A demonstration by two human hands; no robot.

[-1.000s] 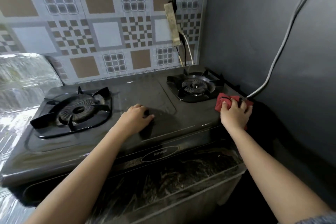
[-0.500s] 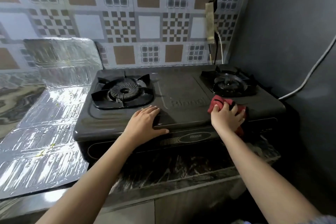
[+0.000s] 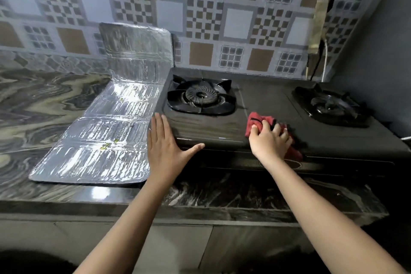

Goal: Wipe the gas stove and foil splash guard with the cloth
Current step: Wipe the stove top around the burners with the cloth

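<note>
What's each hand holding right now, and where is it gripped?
Right hand grips the bunched middle of the red cloth on the stove. Left hand holds nothing, lying flat there.

Counted: one gas stove point(image 3: 266, 100), two burners point(image 3: 201, 95) point(image 3: 331, 107), one foil splash guard point(image 3: 106, 140), one cloth point(image 3: 255, 121), two hands point(image 3: 165, 147) point(image 3: 269, 142).

- Back wall point(image 3: 238, 22) clad in brown-grey checkered tiles.
- Side wall point(image 3: 382, 40) painted plain grey.
- Counter point(image 3: 44, 104) finished in dark swirled marble.
- Power strip point(image 3: 319, 26), possibly, fixed near the corner.
</note>
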